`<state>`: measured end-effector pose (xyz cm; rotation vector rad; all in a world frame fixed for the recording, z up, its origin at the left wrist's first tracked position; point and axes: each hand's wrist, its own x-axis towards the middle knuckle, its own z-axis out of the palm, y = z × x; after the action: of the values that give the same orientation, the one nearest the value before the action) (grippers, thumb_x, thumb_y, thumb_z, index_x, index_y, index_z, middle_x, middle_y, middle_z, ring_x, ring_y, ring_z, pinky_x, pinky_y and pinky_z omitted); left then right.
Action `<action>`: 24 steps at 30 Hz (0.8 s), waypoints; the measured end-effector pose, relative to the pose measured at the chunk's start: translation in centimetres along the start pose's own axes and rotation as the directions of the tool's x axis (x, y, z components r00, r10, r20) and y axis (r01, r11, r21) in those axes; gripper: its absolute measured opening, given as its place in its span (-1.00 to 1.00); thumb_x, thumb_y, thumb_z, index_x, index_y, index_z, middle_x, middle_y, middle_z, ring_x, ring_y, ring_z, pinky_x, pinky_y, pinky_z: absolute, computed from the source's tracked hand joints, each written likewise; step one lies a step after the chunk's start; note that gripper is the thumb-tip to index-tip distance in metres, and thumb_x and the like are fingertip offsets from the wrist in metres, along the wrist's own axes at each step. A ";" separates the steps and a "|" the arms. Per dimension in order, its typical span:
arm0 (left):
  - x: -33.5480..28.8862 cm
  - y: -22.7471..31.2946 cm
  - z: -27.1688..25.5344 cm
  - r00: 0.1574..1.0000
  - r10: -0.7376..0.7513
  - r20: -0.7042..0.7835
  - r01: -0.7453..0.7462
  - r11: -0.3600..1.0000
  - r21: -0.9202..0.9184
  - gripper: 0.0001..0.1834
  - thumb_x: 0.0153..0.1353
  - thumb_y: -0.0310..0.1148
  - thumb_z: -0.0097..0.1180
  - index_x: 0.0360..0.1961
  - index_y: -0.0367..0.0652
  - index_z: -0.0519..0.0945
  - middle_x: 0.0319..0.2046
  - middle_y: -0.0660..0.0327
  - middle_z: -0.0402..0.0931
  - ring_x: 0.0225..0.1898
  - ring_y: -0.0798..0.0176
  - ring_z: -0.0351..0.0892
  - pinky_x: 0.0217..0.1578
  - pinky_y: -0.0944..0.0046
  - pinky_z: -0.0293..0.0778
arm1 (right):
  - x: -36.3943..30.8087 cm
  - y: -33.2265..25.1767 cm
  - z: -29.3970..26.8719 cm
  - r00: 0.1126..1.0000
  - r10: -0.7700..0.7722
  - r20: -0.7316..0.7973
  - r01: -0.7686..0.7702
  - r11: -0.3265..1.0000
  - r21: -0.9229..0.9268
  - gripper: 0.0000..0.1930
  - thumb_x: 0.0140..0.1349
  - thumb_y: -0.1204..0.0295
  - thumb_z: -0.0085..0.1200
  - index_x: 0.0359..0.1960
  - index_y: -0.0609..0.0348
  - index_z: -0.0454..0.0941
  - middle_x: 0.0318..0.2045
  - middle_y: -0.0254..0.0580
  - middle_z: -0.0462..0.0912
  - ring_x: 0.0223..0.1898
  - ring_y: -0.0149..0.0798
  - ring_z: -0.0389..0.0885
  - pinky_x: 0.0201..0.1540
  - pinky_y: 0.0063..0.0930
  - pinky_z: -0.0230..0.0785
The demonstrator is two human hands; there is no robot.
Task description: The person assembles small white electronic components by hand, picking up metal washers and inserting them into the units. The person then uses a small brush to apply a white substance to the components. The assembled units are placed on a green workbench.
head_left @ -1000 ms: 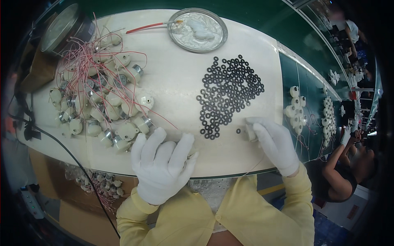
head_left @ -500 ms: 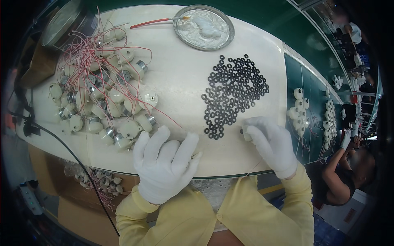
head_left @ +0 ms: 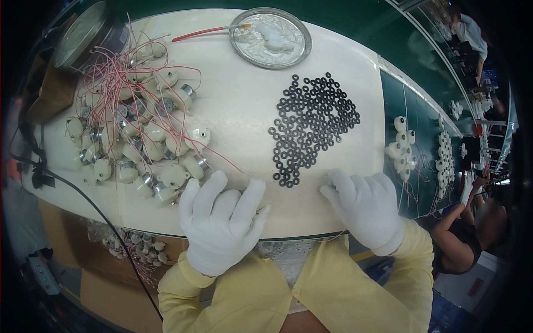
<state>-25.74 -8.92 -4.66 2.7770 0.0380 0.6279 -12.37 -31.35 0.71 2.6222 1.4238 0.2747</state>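
Observation:
My left hand [head_left: 222, 222], in a white glove, rests near the front edge of the table with its fingers spread. Beside it lies a heap of small cream-coloured motors [head_left: 176, 175] with silver bodies and red and white wires [head_left: 126, 72]. My right hand [head_left: 368, 208], also gloved, is closed with its fingers curled downward over the table at the right. Whatever is under those fingers is hidden. Just beyond it, many black rubber rings [head_left: 313, 114] lie flat in a loose patch, apart from both hands.
A round metal dish [head_left: 272, 41] of white grease holds a red-handled brush [head_left: 205, 33]. At the back left stands a large tin [head_left: 91, 39]. More motors [head_left: 402, 150] sit on the green surface at right. Below left is a cardboard box [head_left: 66, 238]. A co-worker [head_left: 461, 238] sits at far right.
My right hand has turned over slightly, and its fingers now cover the small pale part that showed at its fingertips. My left hand stays nearly still. The view has shifted a little.

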 end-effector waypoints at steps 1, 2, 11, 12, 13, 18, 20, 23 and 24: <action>0.0 0.0 0.0 1.000 0.000 -0.001 0.000 1.000 0.000 -0.41 -0.03 -0.19 0.47 0.10 0.02 0.67 -0.27 0.26 0.45 0.14 -0.02 0.44 0.22 -0.27 0.30 | -0.1 -0.1 0.0 1.000 -0.007 -0.007 0.007 1.000 -0.013 -0.78 0.25 0.18 0.31 -0.30 -0.08 0.53 -0.65 -0.50 0.31 -0.65 -0.40 0.38 -0.49 -0.38 0.15; -0.1 0.0 0.0 1.000 -0.001 -0.001 0.001 1.000 0.000 -0.41 -0.03 -0.19 0.46 0.10 0.02 0.67 -0.27 0.26 0.45 0.14 -0.02 0.44 0.22 -0.27 0.30 | -0.1 0.1 0.1 1.000 -0.002 -0.009 0.002 0.999 0.035 -0.78 0.25 0.18 0.31 -0.29 -0.08 0.53 -0.65 -0.49 0.31 -0.65 -0.39 0.38 -0.49 -0.38 0.16; -0.1 0.0 0.2 0.999 0.025 -0.038 -0.024 0.999 0.023 -0.41 0.00 -0.22 0.46 0.12 0.01 0.66 -0.24 0.27 0.46 0.18 -0.02 0.44 0.23 -0.25 0.32 | -0.4 0.9 0.6 0.999 0.022 -0.048 -0.015 0.990 0.142 -0.78 0.28 0.19 0.31 -0.22 -0.03 0.57 -0.68 -0.39 0.36 -0.65 -0.31 0.43 -0.50 -0.37 0.23; -0.2 0.0 0.2 0.998 0.030 -0.048 -0.029 0.999 0.024 -0.41 0.00 -0.22 0.46 0.13 0.01 0.66 -0.23 0.27 0.47 0.19 -0.02 0.43 0.23 -0.25 0.32 | -0.4 1.0 0.3 0.999 0.034 -0.012 -0.031 0.986 0.161 -0.79 0.30 0.21 0.29 -0.20 0.02 0.60 -0.67 -0.35 0.42 -0.64 -0.28 0.48 -0.49 -0.36 0.27; -0.2 -0.1 0.3 0.998 0.035 -0.049 -0.034 0.999 0.024 -0.41 0.01 -0.23 0.46 0.14 0.01 0.65 -0.22 0.27 0.47 0.19 -0.02 0.43 0.24 -0.25 0.32 | -0.3 1.0 0.1 0.999 0.042 0.024 -0.046 0.982 0.182 -0.80 0.33 0.24 0.28 -0.18 0.06 0.63 -0.67 -0.31 0.48 -0.62 -0.26 0.54 -0.48 -0.35 0.32; -0.2 -0.1 0.1 0.997 0.051 -0.056 -0.051 0.999 0.004 -0.38 0.03 -0.25 0.46 0.18 0.00 0.63 -0.21 0.27 0.49 0.20 -0.01 0.44 0.27 -0.24 0.29 | -1.0 4.7 1.8 0.845 0.470 0.254 -0.506 0.549 0.666 -0.82 0.42 0.38 0.17 -0.14 0.24 0.69 -0.43 -0.03 0.74 -0.40 -0.03 0.74 -0.31 -0.33 0.54; -0.3 -0.1 0.1 0.998 0.045 -0.048 -0.045 0.999 0.007 -0.38 0.03 -0.24 0.46 0.18 -0.01 0.63 -0.21 0.28 0.50 0.21 -0.01 0.44 0.28 -0.23 0.27 | -1.6 4.5 3.1 0.869 0.490 0.067 -0.422 0.665 0.616 -0.83 0.43 0.40 0.15 -0.13 0.23 0.70 -0.39 0.02 0.75 -0.36 0.02 0.75 -0.28 -0.32 0.56; -0.2 0.0 0.2 0.997 0.034 -0.070 -0.033 0.999 0.010 -0.43 0.01 -0.22 0.47 0.12 0.03 0.67 -0.28 0.28 0.47 0.16 0.01 0.45 0.23 -0.22 0.29 | -2.1 4.8 3.0 0.892 0.451 0.020 -0.388 0.745 0.543 -0.83 0.44 0.41 0.14 -0.11 0.23 0.69 -0.41 -0.01 0.75 -0.39 -0.04 0.75 -0.30 -0.33 0.55; -0.1 0.0 0.3 0.996 0.029 -0.083 -0.028 1.000 0.010 -0.45 0.00 -0.20 0.48 0.09 0.04 0.69 -0.31 0.28 0.46 0.13 0.02 0.45 0.21 -0.22 0.30 | -2.1 4.7 2.8 0.884 0.464 0.058 -0.408 0.706 0.578 -0.83 0.44 0.41 0.14 -0.10 0.23 0.69 -0.41 -0.03 0.74 -0.40 -0.08 0.75 -0.31 -0.34 0.55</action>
<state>-25.69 -9.04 -4.92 2.7632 0.0182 0.7516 -9.06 -35.76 -1.19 3.4916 0.9781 -0.0060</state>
